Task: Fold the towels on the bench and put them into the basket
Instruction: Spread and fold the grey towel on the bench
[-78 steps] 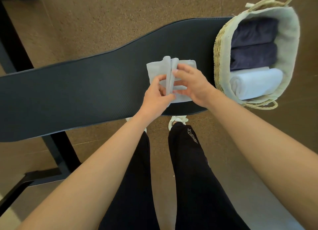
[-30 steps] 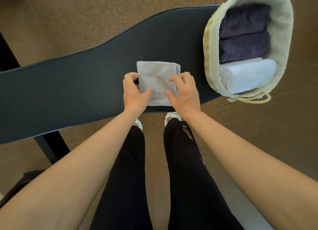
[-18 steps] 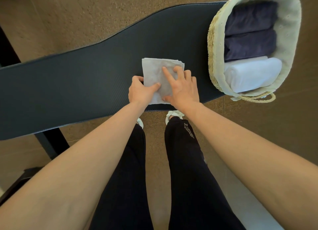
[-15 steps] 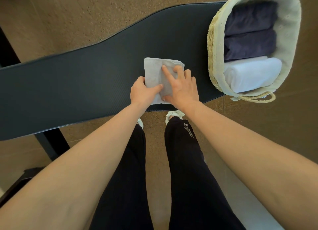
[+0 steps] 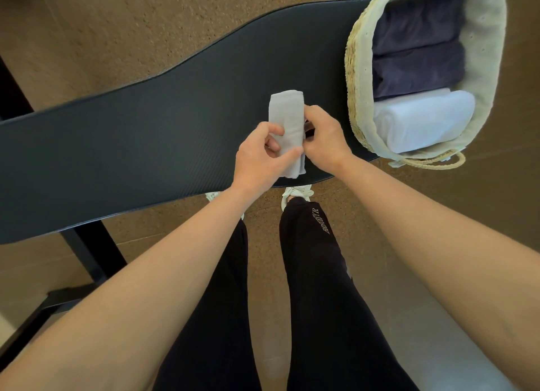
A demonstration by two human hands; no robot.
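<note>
Three towels (image 5: 418,69) lie in the basket (image 5: 353,77); our left hand (image 5: 257,153) and right hand (image 5: 324,139) pinch the last towel (image 5: 286,112), nearly folded, on the tabletop (image 5: 146,133).

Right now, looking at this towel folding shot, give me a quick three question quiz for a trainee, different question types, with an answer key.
1. True or false: the basket already holds three towels.
2. The pale towel over the bench is: A lying untouched, B gripped by the left hand and right hand, C inside the basket.
3. What colour is the basket towel nearest the person?
Key: 1 true, two dark towels and one white towel. 2 B. 3 white.
</note>
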